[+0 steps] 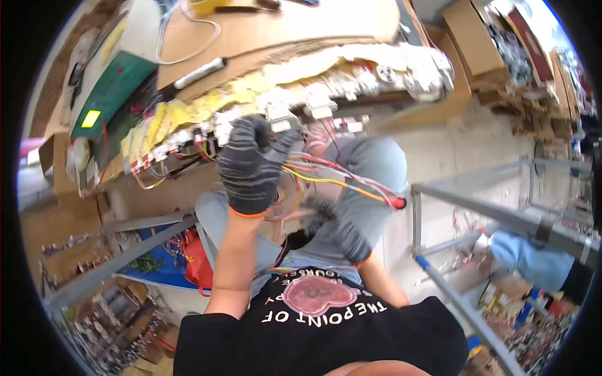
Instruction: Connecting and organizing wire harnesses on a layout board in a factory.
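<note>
Two gloved hands show in my head view, both in dark grey-striped knit gloves. L hand (251, 168), orange cuff at the wrist, is raised w/ fingers bent, tips up by a white connector (281, 123). I can't tell if it's gripping that connector, a wire beside it, or nothing. R hand (338, 232) is lower, to the right of L hand, and motion-blurred. Fingers point up and left; can't tell if they're holding anything.

Main item, a multicolored wire bundle (338, 182), runs from just right of L hand, passes above R hand and ends at a red end piece (399, 203) over the blue jeans (376, 166). I make out yellow, red and pale pink wires in it.

Up and right of L hand, approx. level w/ its fingertips, is a 2nd white connector (321, 109). Beyond both hands: a ragged yellow strip (241, 102) along the bench edge, then a wooden benchtop (301, 31) w/ a white cable (219, 30) on it. Far up-left of L hand is a teal-sided box (116, 94) w/ a lit yellow panel (91, 119).

Down-left of L hand: red bag (199, 263) by a blue tray (164, 280). Well right of R hand: grey metal frame (483, 203). Up-right, well away from both: open cardboard box (473, 37).
</note>
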`<state>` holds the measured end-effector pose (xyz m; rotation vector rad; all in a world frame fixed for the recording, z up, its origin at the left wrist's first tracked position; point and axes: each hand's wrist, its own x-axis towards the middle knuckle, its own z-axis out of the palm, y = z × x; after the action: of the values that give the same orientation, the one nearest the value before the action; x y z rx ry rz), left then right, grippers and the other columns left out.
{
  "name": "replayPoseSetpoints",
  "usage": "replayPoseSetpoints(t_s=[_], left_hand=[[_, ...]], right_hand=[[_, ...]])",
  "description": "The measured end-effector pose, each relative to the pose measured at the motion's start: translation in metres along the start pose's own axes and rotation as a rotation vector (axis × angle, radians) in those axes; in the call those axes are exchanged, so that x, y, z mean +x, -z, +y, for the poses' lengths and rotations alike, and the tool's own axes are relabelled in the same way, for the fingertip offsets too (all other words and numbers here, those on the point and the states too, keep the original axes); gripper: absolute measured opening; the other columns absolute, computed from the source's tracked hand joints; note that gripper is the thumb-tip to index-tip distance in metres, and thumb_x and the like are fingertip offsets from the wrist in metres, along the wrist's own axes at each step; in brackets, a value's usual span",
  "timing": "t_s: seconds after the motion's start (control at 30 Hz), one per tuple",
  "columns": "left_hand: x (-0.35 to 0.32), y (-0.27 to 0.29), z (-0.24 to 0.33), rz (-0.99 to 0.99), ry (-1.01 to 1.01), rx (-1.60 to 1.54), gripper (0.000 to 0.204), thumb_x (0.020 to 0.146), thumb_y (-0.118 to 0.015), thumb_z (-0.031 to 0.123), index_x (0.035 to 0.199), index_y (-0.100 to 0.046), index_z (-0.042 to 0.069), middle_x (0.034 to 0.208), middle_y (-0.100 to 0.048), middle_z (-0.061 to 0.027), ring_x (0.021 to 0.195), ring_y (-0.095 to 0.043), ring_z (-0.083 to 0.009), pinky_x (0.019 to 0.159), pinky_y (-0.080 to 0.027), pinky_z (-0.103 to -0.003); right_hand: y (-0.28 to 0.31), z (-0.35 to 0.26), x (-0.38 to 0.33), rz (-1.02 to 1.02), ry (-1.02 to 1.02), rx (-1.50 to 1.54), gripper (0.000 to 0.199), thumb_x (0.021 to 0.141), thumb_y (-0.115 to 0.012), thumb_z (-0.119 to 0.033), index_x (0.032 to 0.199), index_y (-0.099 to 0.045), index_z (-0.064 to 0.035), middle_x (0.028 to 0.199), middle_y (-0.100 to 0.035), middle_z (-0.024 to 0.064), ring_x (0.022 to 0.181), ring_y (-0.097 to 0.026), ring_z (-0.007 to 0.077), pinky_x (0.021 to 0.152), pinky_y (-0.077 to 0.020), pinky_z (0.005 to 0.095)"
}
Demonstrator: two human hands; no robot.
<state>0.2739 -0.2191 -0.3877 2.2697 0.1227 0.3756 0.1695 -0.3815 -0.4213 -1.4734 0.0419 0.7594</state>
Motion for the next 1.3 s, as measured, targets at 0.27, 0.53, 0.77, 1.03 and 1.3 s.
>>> replayPoseSetpoints(t_s=[0.27, 0.53, 0.77, 1.03, 1.3], left_hand=[[-0.058, -0.040, 0.072, -0.726, -0.717, 0.421, 0.048, 0.076, -0.052, 0.024, 0.121, -0.047, 0.006, 0.115, -0.051, -0.0153, 0.114, -0.044, -0.0270, 0.101, -0.027, -0.042], [-0.082, -0.069, 0.012, -1.046, -0.269, 0.442, 0.028, 0.076, -0.054, 0.019, 0.098, -0.055, 0.003, 0.080, -0.060, -0.0164, 0.074, -0.059, -0.0313, 0.065, -0.046, -0.041], [-0.089, -0.066, 0.012, -0.698, -0.373, 0.259, 0.043, 0.073, -0.062, 0.019, 0.110, -0.052, 0.002, 0.082, -0.060, -0.0153, 0.072, -0.059, -0.0302, 0.063, -0.046, -0.038], [-0.083, -0.075, 0.006, -0.480, -0.319, 0.108, 0.037, 0.076, -0.061, 0.023, 0.102, -0.054, -0.002, 0.076, -0.058, -0.0206, 0.069, -0.058, -0.0345, 0.062, -0.045, -0.042], [-0.071, -0.073, 0.007, -0.518, -0.237, 0.185, 0.032, 0.079, -0.057, 0.023, 0.099, -0.051, -0.002, 0.074, -0.058, -0.0209, 0.069, -0.057, -0.0364, 0.062, -0.045, -0.043]], right_hand=[[-0.033, 0.097, 0.014, 0.887, 0.380, -0.759, 0.039, 0.084, -0.044, -0.017, 0.120, -0.046, -0.0008, 0.124, -0.047, 0.0139, 0.111, -0.047, 0.0244, 0.096, -0.0356, 0.0342], [0.043, 0.060, -0.031, 0.710, 0.134, 0.497, 0.020, 0.084, -0.059, -0.013, 0.098, -0.050, -0.0022, 0.082, -0.060, 0.0091, 0.071, -0.058, 0.0121, 0.051, -0.0462, 0.0236], [0.044, 0.033, 0.000, 0.624, 0.233, 0.566, 0.030, 0.078, -0.062, 0.001, 0.104, -0.047, -0.0021, 0.092, -0.057, 0.0053, 0.082, -0.055, 0.0100, 0.073, -0.0459, 0.0223], [0.044, 0.022, 0.022, 0.633, 0.440, 0.893, 0.029, 0.080, -0.061, -0.003, 0.106, -0.050, -0.0019, 0.096, -0.057, 0.0063, 0.084, -0.054, 0.0104, 0.072, -0.0447, 0.0228], [0.040, 0.009, 0.042, 1.147, 0.690, -0.365, 0.030, 0.077, -0.062, 0.001, 0.106, -0.054, 0.0018, 0.092, -0.056, 0.0047, 0.082, -0.053, 0.0117, 0.072, -0.0446, 0.0246]])
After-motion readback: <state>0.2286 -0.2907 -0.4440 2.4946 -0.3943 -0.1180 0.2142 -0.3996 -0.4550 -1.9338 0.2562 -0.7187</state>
